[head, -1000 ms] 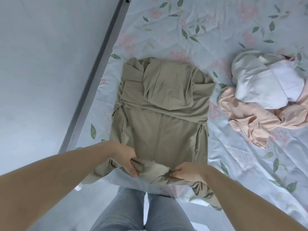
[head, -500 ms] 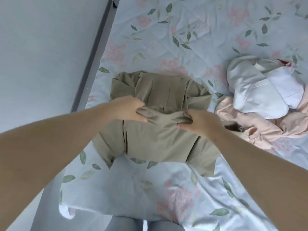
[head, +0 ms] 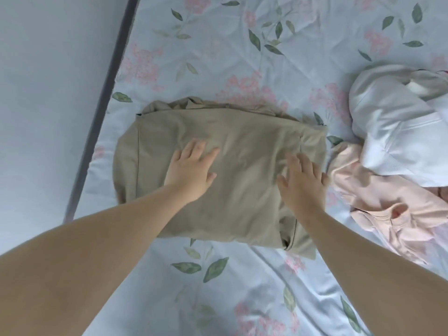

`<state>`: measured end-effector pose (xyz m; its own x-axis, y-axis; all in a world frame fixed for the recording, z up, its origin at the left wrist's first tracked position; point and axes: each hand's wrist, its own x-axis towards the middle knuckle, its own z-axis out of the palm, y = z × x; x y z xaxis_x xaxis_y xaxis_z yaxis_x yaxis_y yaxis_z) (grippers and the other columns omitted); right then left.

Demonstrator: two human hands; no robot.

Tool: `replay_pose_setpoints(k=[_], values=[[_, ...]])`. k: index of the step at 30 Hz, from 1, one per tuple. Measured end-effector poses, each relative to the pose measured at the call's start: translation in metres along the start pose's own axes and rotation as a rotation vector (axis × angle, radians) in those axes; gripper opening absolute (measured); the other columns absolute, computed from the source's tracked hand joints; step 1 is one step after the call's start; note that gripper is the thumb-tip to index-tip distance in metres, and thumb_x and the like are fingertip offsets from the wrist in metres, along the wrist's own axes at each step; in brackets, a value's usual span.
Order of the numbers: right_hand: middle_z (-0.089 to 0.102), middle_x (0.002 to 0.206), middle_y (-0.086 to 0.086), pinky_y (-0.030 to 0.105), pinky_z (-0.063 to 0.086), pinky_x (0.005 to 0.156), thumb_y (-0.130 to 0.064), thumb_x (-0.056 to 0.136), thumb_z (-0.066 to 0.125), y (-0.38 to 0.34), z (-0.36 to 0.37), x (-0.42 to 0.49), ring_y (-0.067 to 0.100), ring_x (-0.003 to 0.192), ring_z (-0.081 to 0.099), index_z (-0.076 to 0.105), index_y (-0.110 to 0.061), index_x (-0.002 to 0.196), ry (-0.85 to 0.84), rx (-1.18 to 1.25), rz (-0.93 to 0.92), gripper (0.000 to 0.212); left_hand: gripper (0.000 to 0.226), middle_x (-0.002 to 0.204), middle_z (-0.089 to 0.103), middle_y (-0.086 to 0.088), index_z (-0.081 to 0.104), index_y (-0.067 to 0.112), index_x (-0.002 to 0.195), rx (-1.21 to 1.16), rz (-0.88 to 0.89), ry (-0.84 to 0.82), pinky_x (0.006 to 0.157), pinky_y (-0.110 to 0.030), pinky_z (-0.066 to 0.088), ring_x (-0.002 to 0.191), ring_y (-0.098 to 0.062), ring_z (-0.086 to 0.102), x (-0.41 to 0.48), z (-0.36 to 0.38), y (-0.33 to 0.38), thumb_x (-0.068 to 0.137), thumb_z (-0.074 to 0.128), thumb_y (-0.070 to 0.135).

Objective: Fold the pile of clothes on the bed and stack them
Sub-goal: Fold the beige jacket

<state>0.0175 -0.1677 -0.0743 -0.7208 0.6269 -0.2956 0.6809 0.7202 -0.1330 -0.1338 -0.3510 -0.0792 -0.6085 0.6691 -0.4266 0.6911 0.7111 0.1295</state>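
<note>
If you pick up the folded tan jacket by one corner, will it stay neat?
Probably not: the tan jacket is soft cloth that wrinkles under the flat left hand and right hand, so it would likely flop open. It looks thin and probably light. Lifting it with both hands underneath should keep the folds.

Right of the khaki garment (head: 242,190): white garment (head: 392,132) runs off the picture's edge and lies over part of the pink garment (head: 378,202), which is cut off there too. Khaki garment's inner layers hidden under its top panel. Right hand (head: 303,185) on it, fingertips (head: 299,158) slightly blurred.
</note>
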Motion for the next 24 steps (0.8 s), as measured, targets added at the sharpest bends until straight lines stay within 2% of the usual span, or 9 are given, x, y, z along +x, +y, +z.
replay_pose_setpoints(k=[5,7,8,11,13,15,19,21,24], values=[[0.022,0.152,0.002,0.047,0.026,0.103,-0.035,0.093,0.051,0.036,0.027,-0.002,0.031,0.133,0.026,0.026,-0.021,0.144,-0.059,0.271,0.442,0.058,0.06,0.16,-0.005,0.004,0.002,0.036,0.15,-0.075,-0.07,-0.108,0.118,-0.045,0.003,0.147,-0.022,-0.007,0.005,0.046,0.016,0.098,0.026,0.053],[0.028,0.149,0.009,0.048,0.03,0.104,-0.031,0.092,0.053,0.049,0.034,0.008,0.035,0.132,0.031,0.024,-0.019,0.146,-0.064,0.491,0.594,0.062,0.059,0.16,-0.005,0.004,0.002,0.038,0.15,-0.103,-0.092,-0.117,0.118,-0.045,0.003,0.147,-0.021,-0.007,0.012,0.053,0.018,0.098,0.024,0.054],[0.036,0.143,0.014,0.047,0.033,0.104,-0.026,0.091,0.054,0.054,0.037,0.013,0.037,0.129,0.036,0.028,-0.015,0.143,-0.06,0.569,0.603,0.059,0.059,0.16,-0.005,0.004,0.002,0.038,0.15,-0.111,-0.1,-0.117,0.118,-0.045,0.003,0.147,-0.021,-0.007,0.015,0.056,0.018,0.097,0.024,0.054],[0.054,0.12,0.022,0.044,0.038,0.094,-0.009,0.09,0.048,0.059,0.035,0.024,0.04,0.113,0.048,0.053,-0.006,0.126,0.03,0.439,0.409,0.036,0.058,0.16,-0.006,0.004,0.002,0.039,0.15,-0.12,-0.114,-0.11,0.118,-0.045,0.002,0.147,-0.02,-0.007,0.023,0.057,0.018,0.097,0.023,0.054],[0.052,0.118,0.025,0.045,0.036,0.09,-0.008,0.093,0.046,0.064,0.023,0.032,0.042,0.11,0.048,0.058,-0.003,0.12,0.175,0.333,0.323,0.031,0.058,0.16,-0.005,0.004,0.003,0.039,0.15,-0.127,-0.124,-0.101,0.118,-0.044,0.002,0.147,-0.019,-0.007,0.027,0.055,0.019,0.097,0.023,0.054],[0.05,0.123,0.025,0.045,0.033,0.09,-0.01,0.094,0.045,0.072,0.011,0.041,0.039,0.115,0.045,0.057,-0.004,0.122,0.242,0.279,0.338,0.031,0.058,0.16,-0.004,0.005,0.003,0.039,0.15,-0.139,-0.129,-0.089,0.118,-0.043,0.002,0.147,-0.018,-0.007,0.031,0.053,0.02,0.097,0.024,0.054],[0.039,0.141,0.014,0.043,0.027,0.098,-0.01,0.09,0.047,0.059,0.013,0.038,0.035,0.126,0.034,0.041,-0.016,0.136,0.081,0.105,0.329,0.047,0.059,0.16,-0.001,0.005,0.006,0.036,0.15,-0.203,-0.1,-0.063,0.118,-0.04,0.002,0.147,-0.016,-0.006,0.031,0.054,0.019,0.098,0.028,0.051],[0.032,0.147,0.008,0.041,0.023,0.101,-0.013,0.089,0.049,0.031,0.015,0.027,0.033,0.129,0.031,0.036,-0.019,0.14,0.082,0.13,0.189,0.053,0.057,0.159,0.009,0.002,0.017,0.031,0.15,-0.269,-0.074,0.012,0.117,-0.038,0.006,0.147,-0.016,0.0,0.021,0.052,0.011,0.098,0.036,0.045],[0.024,0.154,-0.002,0.038,0.02,0.107,-0.024,0.094,0.046,-0.018,0.026,0.013,0.025,0.135,0.027,0.032,-0.026,0.145,-0.042,0.131,-0.091,0.053,0.04,0.147,0.038,-0.004,0.048,0.021,0.135,-0.361,-0.095,0.281,0.11,-0.041,0.022,0.14,-0.025,0.026,-0.001,0.047,-0.009,0.096,0.049,0.03]])
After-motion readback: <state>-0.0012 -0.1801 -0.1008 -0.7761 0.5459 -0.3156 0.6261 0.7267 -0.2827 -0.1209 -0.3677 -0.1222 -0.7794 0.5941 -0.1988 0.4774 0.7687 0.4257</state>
